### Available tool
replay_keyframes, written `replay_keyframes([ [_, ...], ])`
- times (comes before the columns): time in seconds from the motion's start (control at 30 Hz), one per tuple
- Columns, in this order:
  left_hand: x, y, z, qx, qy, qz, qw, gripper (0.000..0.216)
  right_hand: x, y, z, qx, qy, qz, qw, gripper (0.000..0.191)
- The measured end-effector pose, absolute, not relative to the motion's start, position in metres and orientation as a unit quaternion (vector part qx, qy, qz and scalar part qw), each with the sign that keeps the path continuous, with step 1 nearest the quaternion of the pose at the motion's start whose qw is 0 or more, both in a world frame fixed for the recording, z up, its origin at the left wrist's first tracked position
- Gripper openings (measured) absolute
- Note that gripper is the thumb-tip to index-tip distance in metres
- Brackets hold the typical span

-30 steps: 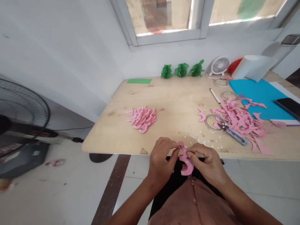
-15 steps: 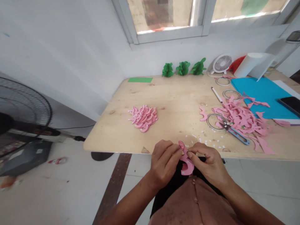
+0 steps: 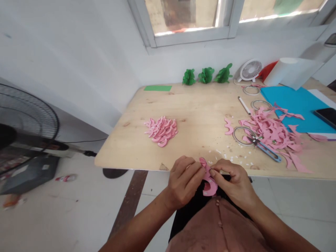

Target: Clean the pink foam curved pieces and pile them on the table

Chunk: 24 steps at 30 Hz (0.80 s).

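Fingers (image 3: 217, 173) of the right hand (image 3: 235, 182) are closed to a narrow pinch, thumb and forefinger on the right edge of a wavy pink cut-out (image 3: 212, 190); those of the left hand (image 3: 185, 180) are curled close together, tips at its left edge, the thumb hidden, so I cannot tell whether they grip it. The cut-out lies between the two sets of fingertips, at the left's three o'clock and the right's nine, one lobe showing toward twelve and a C-shaped curve toward six, just off the near edge of the wooden table (image 3: 199, 112). From it, a single pink piece (image 3: 229, 128) lies at one o'clock, a heap of pink cut-outs (image 3: 161, 131) between ten and eleven, and blue-handled snips (image 3: 269, 151) at two, touching pink scraps (image 3: 278, 131). Farther out, three green paper shapes (image 3: 206, 75) stand near twelve, a small white fan (image 3: 251, 70) near one, and a phone (image 3: 327, 116) lies at two.
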State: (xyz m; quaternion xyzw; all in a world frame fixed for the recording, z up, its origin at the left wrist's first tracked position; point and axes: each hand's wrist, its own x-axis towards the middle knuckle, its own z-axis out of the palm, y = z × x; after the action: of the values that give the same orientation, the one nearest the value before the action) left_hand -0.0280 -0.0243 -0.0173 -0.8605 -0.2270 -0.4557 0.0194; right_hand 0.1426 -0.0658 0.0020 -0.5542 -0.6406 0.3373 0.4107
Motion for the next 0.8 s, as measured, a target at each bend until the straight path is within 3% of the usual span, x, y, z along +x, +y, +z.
replay_keyframes([
  [0.27, -0.017, -0.022, -0.005, -0.831, -0.296, -0.46, -0.101, 0.017, 0.141, -0.066, 0.0, -0.553, -0.64, 0.34, 0.411, 0.022],
  [0.53, -0.026, -0.024, -0.014, -0.857, -0.244, -0.453, -0.02, 0.016, 0.141, -0.066, 0.004, -0.546, -0.652, 0.335, 0.406, 0.022],
  [0.8, -0.028, -0.021, -0.011, -0.857, -0.239, -0.45, -0.071, 0.015, 0.141, -0.067, 0.004, -0.535, -0.671, 0.336, 0.388, 0.019],
])
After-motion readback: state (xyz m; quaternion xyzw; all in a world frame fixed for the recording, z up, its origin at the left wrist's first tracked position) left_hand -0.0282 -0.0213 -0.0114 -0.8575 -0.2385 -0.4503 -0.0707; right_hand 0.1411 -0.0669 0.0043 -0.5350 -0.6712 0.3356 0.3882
